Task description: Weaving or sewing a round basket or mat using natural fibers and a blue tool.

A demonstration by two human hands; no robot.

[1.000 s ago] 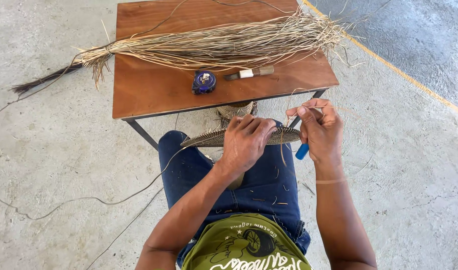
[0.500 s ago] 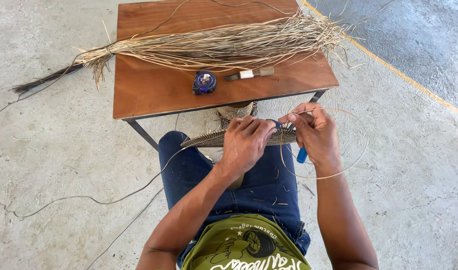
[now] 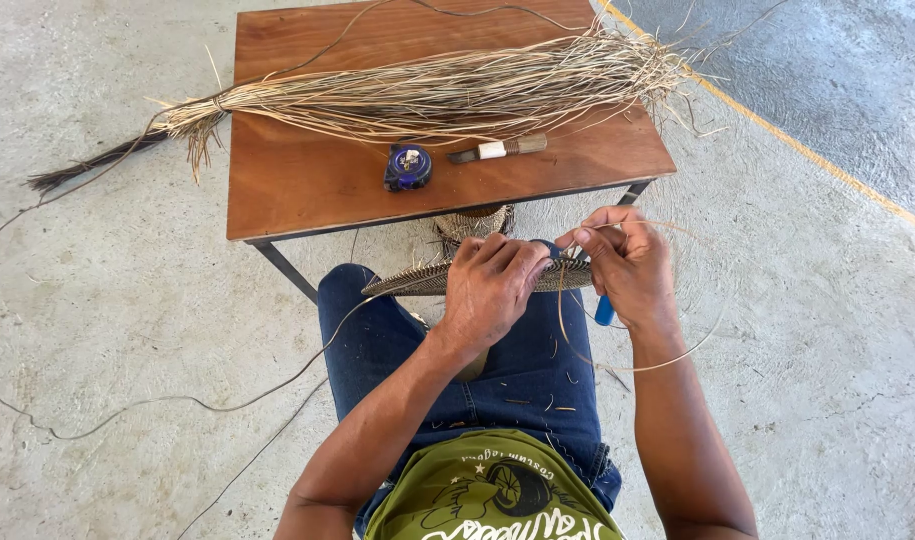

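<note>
A flat woven basket disc (image 3: 407,279) rests on my lap, seen edge-on. My left hand (image 3: 489,283) grips its rim from above, fingers curled over the weave. My right hand (image 3: 625,262) sits at the disc's right edge, pinching a thin pale fibre strand (image 3: 667,362) that loops out around my wrist. A blue-handled tool (image 3: 604,310) sticks out below my right palm, held in the same hand.
A low wooden table (image 3: 307,190) stands in front of my knees. On it lie a long bundle of dried grass fibres (image 3: 427,95), a blue tape measure (image 3: 408,166) and a small knife (image 3: 499,149). Loose strands (image 3: 157,402) trail over the concrete floor at left.
My right hand has dropped from a raised pull to the disc's edge. The strand now forms a wide loop around my right wrist. My left hand has stayed on the rim.
</note>
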